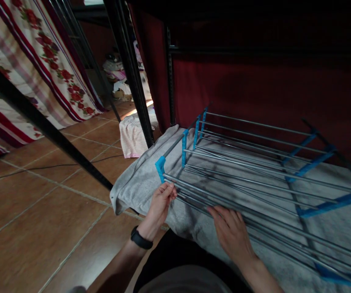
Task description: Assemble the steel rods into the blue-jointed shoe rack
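Note:
A rack of thin metal rods (255,162) and blue plastic brackets (184,148) lies across a grey blanket (139,179) in front of me. My left hand (161,200), with a black band on its wrist, pinches a metal rod close to the blue end bracket (161,167) at the near left corner. Further right along the same near side, my right hand (232,232) has its fingers curled over the lower rods, thumb side towards me. Its fingertips are partly hidden. Several loose-looking rods run slantwise inside the rack.
Black metal frame posts (132,73) rise at the left and behind the rack. A dark red cloth (255,85) hangs at the back. Beyond the tiled floor (56,203) hangs a floral curtain (50,53). A striped cloth (134,136) and a cable (56,165) are also there.

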The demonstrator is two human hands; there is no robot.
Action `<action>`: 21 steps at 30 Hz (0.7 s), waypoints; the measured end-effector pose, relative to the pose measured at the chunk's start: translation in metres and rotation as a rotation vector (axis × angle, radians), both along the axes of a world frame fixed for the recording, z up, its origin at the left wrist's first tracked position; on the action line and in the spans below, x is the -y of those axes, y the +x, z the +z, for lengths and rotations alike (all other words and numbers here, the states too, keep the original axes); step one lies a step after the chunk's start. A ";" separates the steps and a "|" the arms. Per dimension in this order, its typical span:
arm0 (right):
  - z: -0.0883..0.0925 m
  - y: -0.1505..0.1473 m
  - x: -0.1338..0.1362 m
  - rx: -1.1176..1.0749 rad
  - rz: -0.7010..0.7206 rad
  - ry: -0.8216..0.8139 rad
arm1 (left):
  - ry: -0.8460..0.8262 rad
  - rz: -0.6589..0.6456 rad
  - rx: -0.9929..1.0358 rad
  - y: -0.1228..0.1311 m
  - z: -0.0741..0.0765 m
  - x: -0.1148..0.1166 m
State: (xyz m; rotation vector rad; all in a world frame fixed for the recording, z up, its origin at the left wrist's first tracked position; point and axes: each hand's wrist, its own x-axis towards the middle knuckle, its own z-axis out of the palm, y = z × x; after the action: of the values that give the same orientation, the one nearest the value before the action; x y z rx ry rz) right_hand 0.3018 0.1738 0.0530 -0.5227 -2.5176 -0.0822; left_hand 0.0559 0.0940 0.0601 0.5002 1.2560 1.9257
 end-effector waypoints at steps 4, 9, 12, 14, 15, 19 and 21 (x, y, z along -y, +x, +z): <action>0.012 -0.017 0.001 0.129 -0.117 0.023 | -0.014 0.012 -0.025 -0.001 -0.001 -0.001; 0.016 -0.024 -0.002 0.189 -0.185 -0.030 | -0.017 0.014 -0.044 -0.003 0.002 0.000; 0.017 -0.026 -0.005 0.211 -0.177 -0.049 | -0.018 0.008 -0.052 -0.004 0.004 -0.001; 0.019 -0.027 -0.007 0.224 -0.175 -0.037 | -0.031 0.011 -0.080 -0.005 0.005 -0.002; 0.020 -0.027 -0.007 0.234 -0.174 -0.024 | -0.039 0.012 -0.101 -0.005 0.005 -0.002; 0.025 -0.029 -0.010 0.279 -0.170 0.024 | -0.101 0.012 -0.231 -0.008 0.001 0.002; 0.027 -0.031 -0.011 0.289 -0.179 0.024 | -0.142 0.103 -0.335 -0.013 -0.003 0.008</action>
State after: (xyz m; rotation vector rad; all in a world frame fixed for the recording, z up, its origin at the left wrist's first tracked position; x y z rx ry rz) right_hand 0.2710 0.1848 0.0799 -0.7746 -2.7380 -0.2727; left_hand 0.0427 0.0862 0.0567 0.7173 1.6476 1.8710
